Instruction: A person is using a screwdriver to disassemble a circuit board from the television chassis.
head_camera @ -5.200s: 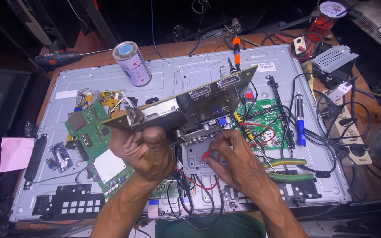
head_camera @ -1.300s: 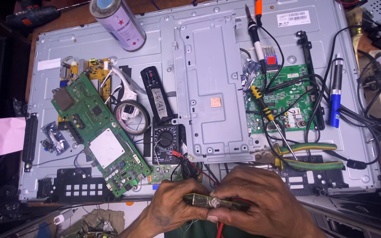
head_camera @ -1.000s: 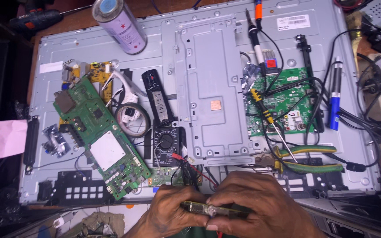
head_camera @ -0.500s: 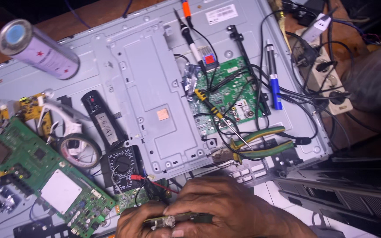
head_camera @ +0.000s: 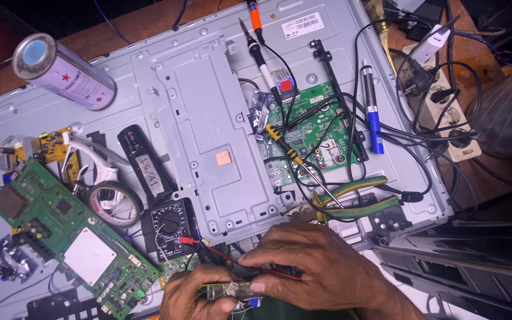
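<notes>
L hand [head_camera: 200,293]: bottom centre, fingers clamped on the small board [head_camera: 227,290], gripping its left end, edge-on to the camera.
R hand [head_camera: 321,269]: over the board's right end, fingers pinched together on a thin black probe [head_camera: 245,271] w/ red lead [head_camera: 211,251]; fingertips touching the board too.
Small board: narrow greenish strip held between both hands, just below the multimeter, above the lower edge of the TV back panel [head_camera: 42,106].
Multimeter [head_camera: 172,224]: black, dial face up, lying on the panel just above L hand; red lead plugged in at its lower right.
Remote [head_camera: 143,160]: black, w/ a pale label, lies above the multimeter.
Tape roll [head_camera: 114,202]: beside the remote, left of the multimeter.
Big green PCB [head_camera: 66,234]: loose, lying diag. at left of panel.
Mainboard [head_camera: 309,133]: green, mounted right of the metal centre plate [head_camera: 208,124], wires across it.
Screwdriver [head_camera: 285,148]: yellow/black handle, resting on mainboard.
Pliers [head_camera: 357,195]: green/yellow grips, near R hand, upper right of it.
Soldering iron [head_camera: 256,29]: orange/black, top centre.
Spray can [head_camera: 63,71]: lying on its side, top left.
Blue pen-like tool [head_camera: 373,115]: right of mainboard.
Power strip [head_camera: 440,101]: on the worktop [head_camera: 149,18], far right, plugs in it.
</notes>
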